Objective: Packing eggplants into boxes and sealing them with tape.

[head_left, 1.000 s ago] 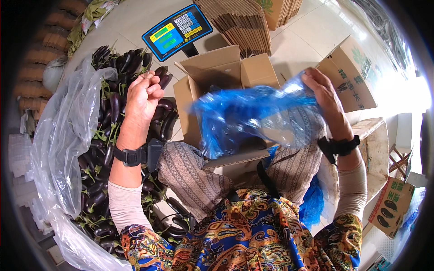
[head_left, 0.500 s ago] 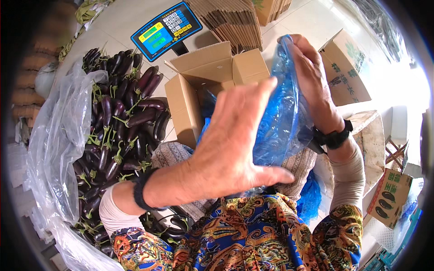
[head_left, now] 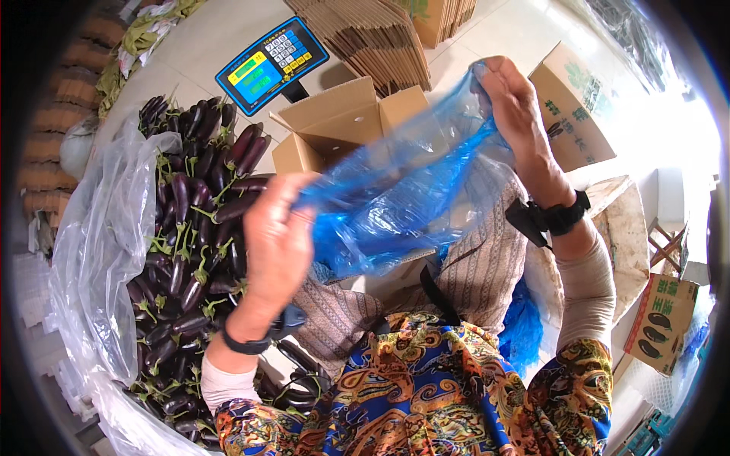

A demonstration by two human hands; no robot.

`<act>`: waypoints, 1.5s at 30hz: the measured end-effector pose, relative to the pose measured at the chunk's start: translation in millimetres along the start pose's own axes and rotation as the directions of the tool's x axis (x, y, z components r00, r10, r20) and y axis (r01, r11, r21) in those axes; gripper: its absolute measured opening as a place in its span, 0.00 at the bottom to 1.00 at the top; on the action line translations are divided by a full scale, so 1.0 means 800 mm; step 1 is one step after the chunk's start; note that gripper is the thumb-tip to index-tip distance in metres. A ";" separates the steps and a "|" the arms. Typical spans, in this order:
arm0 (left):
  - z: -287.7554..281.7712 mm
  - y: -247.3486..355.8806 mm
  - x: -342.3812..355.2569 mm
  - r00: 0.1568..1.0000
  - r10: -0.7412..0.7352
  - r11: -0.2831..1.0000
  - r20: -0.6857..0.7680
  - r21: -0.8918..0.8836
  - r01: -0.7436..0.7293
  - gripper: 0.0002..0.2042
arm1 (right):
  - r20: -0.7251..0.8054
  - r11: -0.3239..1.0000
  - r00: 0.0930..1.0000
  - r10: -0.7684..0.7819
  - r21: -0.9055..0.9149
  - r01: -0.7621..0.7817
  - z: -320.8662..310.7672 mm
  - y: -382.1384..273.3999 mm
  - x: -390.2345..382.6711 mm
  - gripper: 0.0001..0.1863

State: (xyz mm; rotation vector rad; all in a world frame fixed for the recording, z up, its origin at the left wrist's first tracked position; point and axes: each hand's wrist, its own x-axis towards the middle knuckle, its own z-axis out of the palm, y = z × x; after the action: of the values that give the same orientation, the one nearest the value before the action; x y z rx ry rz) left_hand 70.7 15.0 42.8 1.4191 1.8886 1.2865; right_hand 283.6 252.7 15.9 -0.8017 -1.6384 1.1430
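A thin blue plastic bag is stretched between my two hands above my lap. My left hand, slightly blurred, pinches its left edge. At the bag's upper right corner, my right hand is closed on the plastic. Behind the bag stands an open cardboard box with its flaps raised; the bag hides its lower part. A large heap of purple eggplants lies to the left, close to my left hand.
A scale display rises behind the box. Flattened cartons are stacked at the back. Clear plastic sheeting edges the heap. Printed cartons stand to the right, and more blue plastic lies beside my right leg.
My left hand has moved left and closed on the bag's edge. The bag, which hung from my right hand, is now spread wide. My right hand stays nearly in place.
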 end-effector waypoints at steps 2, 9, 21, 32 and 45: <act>-0.021 -0.002 0.020 0.984 -0.180 0.950 -0.014 -0.263 0.170 0.09 | 0.165 0.971 0.984 -0.062 -0.219 0.098 -0.019 -0.013 -0.006 0.10; -0.059 -0.089 0.049 0.958 -0.286 0.868 -0.027 -0.430 0.247 0.10 | 0.613 0.916 0.788 0.045 -0.341 0.213 -0.013 -0.038 -0.038 0.21; -0.066 -0.078 0.066 0.990 -0.141 0.942 0.031 -0.303 0.144 0.07 | 0.471 0.747 0.805 0.360 -0.663 0.053 -0.151 0.057 -0.046 0.14; -0.052 -0.064 0.076 0.976 -0.171 0.923 0.134 -0.324 0.206 0.09 | 0.671 0.758 0.738 0.063 -0.514 0.402 -0.180 0.034 -0.017 0.19; -0.049 -0.054 0.097 0.995 -0.070 0.962 0.068 -0.261 0.086 0.08 | 0.793 0.836 0.600 -0.104 -0.256 0.484 0.050 -0.080 -0.046 0.35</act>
State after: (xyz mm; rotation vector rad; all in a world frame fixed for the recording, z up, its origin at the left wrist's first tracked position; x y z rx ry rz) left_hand -10.7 68.5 37.2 1.2191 1.6472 1.3839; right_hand 258.3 185.4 58.9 -0.2462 -2.7159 0.8821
